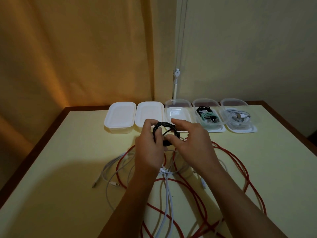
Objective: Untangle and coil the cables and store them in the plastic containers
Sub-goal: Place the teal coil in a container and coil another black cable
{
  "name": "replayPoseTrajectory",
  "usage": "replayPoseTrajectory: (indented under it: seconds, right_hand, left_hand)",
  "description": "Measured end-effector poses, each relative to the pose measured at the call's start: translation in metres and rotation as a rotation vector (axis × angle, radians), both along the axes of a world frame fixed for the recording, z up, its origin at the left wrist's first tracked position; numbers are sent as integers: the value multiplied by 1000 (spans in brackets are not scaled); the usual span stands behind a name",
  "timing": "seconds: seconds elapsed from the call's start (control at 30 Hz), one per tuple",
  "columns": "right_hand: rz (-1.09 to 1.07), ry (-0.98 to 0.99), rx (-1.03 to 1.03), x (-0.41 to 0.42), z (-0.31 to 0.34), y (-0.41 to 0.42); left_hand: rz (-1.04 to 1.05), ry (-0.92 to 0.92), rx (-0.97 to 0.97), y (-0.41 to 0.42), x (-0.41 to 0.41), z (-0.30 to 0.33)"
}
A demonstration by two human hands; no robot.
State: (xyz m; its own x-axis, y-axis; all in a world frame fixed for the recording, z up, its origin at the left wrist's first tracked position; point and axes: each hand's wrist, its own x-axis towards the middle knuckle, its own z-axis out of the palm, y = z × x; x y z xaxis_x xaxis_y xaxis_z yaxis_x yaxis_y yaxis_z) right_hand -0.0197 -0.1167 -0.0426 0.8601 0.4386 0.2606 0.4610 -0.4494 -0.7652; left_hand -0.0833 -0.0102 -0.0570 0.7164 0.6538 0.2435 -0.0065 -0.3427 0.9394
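1. Head view: both hands hold a small black cable coil (pixel 165 133) above the table (pixel 51 169). The left hand (pixel 149 148) pinches its near-left edge; the right hand (pixel 192 143) grips the right edge, forefinger extended.
2. The empty open container (pixel 177 114) lies directly beyond the hands, nearest the right hand, its long axis pointing away.
3. Further right, one container (pixel 208 117) holds black and green cables, and the last (pixel 238 117) white ones. Two lidded containers (pixel 133 115) sit beyond the left hand.
4. Red cable (pixel 240 160) and white cable (pixel 168 194) lie under the forearms, seemingly still tangled.
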Motion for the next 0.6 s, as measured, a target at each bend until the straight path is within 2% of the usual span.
replayPoseTrajectory:
  seconds: [0.13,0.23,0.33,0.43,0.6]
  right_hand:
    - [-65,-9,4,3,-3,-2]
    - [-55,6,29,3,-1,-6]
    - [-17,76,93,3,1,-6]
    - [18,201,188,1,1,-6]
    - [156,496,312,2,6,-8]
  left_hand:
    - [-148,68,56,-2,0,0]
    - [-175,156,191,2,0,0]
    - [-214,190,224,8,-2,2]
    - [-239,211,229,11,-4,1]
    - [-226,141,187,16,-2,-2]
